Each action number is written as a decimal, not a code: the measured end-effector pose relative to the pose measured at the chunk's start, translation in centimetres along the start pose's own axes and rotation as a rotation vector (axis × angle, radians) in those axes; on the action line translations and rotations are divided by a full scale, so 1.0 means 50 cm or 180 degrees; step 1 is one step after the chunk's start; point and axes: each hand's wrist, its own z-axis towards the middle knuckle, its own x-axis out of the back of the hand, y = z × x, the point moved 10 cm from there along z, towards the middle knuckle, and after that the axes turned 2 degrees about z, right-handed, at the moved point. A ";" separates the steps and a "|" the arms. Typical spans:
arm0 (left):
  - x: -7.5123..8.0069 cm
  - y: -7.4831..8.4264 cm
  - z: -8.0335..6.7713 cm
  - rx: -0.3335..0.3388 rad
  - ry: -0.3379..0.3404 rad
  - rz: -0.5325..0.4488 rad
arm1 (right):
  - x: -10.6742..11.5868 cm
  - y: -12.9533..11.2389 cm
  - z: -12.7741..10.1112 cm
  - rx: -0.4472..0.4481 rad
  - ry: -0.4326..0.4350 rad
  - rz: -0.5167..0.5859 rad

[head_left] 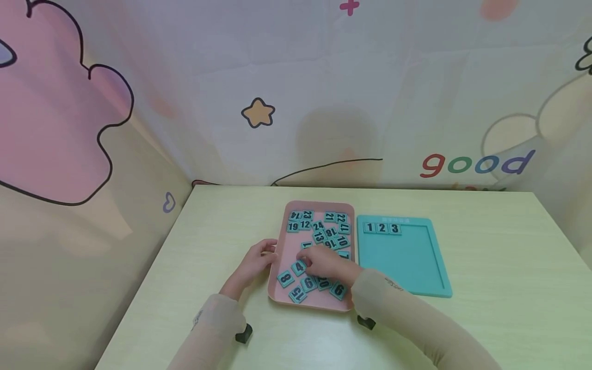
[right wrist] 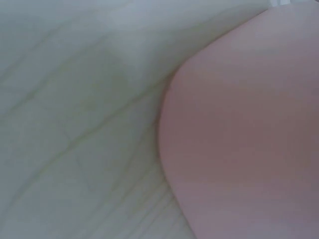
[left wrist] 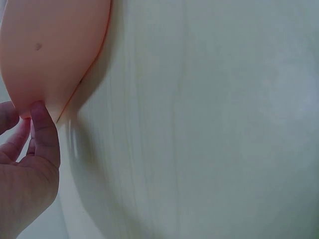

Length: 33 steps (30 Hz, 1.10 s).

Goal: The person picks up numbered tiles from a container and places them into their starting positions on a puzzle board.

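A pink tray (head_left: pixel 283 246) on the table holds several teal number tiles lying at various angles. My left hand (head_left: pixel 254 261) grips the tray's left rim; in the left wrist view its fingers (left wrist: pixel 45 129) close on the pink edge. Over the tray's middle, my right hand (head_left: pixel 326 261) reaches in with curled fingers, pinching the number 4 tile (head_left: pixel 298 267) at its upper right side. The palm hides some tiles beneath it. Close to that hand lie the number 8 tile (head_left: pixel 285 278) and the number 15 tile (head_left: pixel 297 294).
To the right of the tray lies a teal board (head_left: pixel 400 262) with a raised rim. Tiles 1, 2 and 3 (head_left: pixel 394 228) stand in a row along its upper left. A printed cloth (head_left: pixel 296 77) hangs behind the table (head_left: pixel 499 267).
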 end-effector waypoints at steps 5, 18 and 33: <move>-0.003 -0.002 0.003 0.0006 -0.0008 0.0017 | 0.001 0.000 0.000 0.0059 0.0031 -0.0116; -0.002 -0.002 0.003 0.0021 0.0047 -0.0004 | 0.094 0.010 -0.026 0.0238 0.0377 -0.0248; -0.001 -0.005 0.002 0.0045 0.0047 0.0014 | 0.263 0.107 -0.099 0.0063 0.0995 -0.0204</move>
